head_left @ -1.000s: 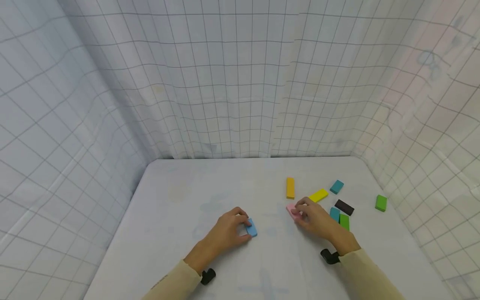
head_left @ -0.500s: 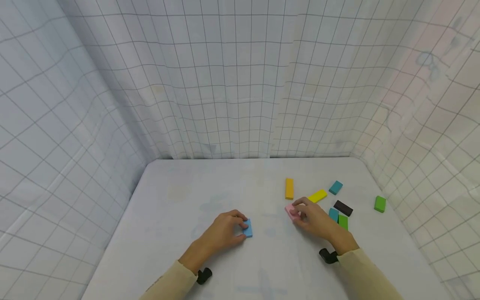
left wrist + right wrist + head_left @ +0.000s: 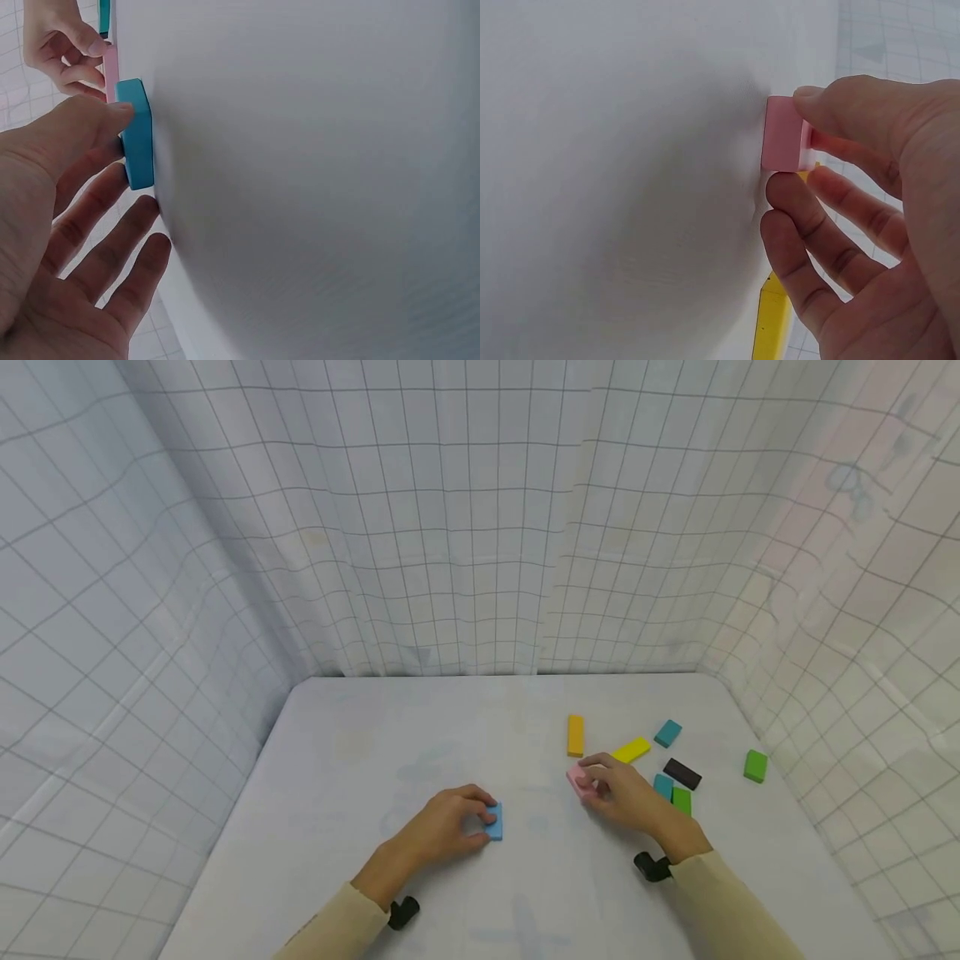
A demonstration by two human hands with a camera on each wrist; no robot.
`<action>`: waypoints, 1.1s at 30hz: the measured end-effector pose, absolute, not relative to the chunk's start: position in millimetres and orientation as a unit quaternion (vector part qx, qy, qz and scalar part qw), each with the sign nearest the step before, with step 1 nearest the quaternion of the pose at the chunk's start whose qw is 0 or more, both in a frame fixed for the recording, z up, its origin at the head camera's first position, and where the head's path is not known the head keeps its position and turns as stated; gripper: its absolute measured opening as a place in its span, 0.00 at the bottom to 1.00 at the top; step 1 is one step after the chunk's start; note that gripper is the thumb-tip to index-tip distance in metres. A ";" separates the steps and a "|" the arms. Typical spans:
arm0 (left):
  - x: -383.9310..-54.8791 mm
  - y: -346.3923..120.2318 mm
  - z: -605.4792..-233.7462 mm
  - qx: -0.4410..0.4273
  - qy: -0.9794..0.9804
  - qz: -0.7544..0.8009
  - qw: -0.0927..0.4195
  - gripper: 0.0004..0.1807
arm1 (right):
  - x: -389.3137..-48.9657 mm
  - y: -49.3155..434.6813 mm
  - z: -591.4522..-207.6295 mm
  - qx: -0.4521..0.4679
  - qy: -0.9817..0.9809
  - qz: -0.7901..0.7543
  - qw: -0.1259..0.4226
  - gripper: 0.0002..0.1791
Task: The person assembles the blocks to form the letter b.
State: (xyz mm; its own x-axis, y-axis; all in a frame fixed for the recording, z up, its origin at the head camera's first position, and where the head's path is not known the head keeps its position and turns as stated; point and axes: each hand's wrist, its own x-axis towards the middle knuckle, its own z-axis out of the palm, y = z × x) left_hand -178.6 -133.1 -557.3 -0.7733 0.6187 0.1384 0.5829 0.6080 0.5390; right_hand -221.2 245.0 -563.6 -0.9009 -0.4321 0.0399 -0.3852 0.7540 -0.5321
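My left hand [image 3: 444, 827] is low over the white table, thumb and fingers pinching a small light blue block [image 3: 496, 823]. In the left wrist view the block [image 3: 138, 135] looks teal; the thumb lies on its near edge, and the outer fingers spread toward the tabletop. To the right, my right hand [image 3: 626, 793] pinches a pink block [image 3: 576, 779] between thumb and index finger. The right wrist view shows the pink block [image 3: 781, 135] end-on at the table surface, with the other fingers loosely bent beside it. Part of each block is hidden by the fingers in the head view.
Beyond the right hand lie an orange block [image 3: 575, 736] and a yellow block [image 3: 632, 750]. Farther right are a teal block [image 3: 667, 733], a black block [image 3: 682, 773], another teal block [image 3: 663, 786] and two green blocks [image 3: 755, 766]. Gridded white curtains [image 3: 465, 527] enclose the table.
My left hand has drawn back slightly to the left, and the light blue block has turned so its long side points away from me. The right hand with the pink block has barely moved.
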 end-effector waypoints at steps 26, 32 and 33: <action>-179.2 -127.8 -555.1 0.341 0.897 0.279 0.037 0.08 | -225.1 252.2 -561.4 -0.211 0.929 -0.295 0.071 0.19; -173.1 -128.3 -553.8 0.325 0.901 0.282 0.044 0.06 | -223.1 253.3 -562.5 -0.233 0.926 -0.290 0.066 0.20; -172.4 -128.3 -553.6 0.323 0.902 0.282 0.044 0.06 | -223.1 253.8 -562.0 -0.237 0.925 -0.289 0.064 0.21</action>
State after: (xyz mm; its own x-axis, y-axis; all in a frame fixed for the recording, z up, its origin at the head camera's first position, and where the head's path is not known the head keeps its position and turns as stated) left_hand -172.4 -128.3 -553.6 -0.7875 0.6078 0.1023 0.5577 0.6320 0.5382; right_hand -223.1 253.8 -562.0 -0.8793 -0.4759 0.0180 -0.4018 0.7210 -0.5646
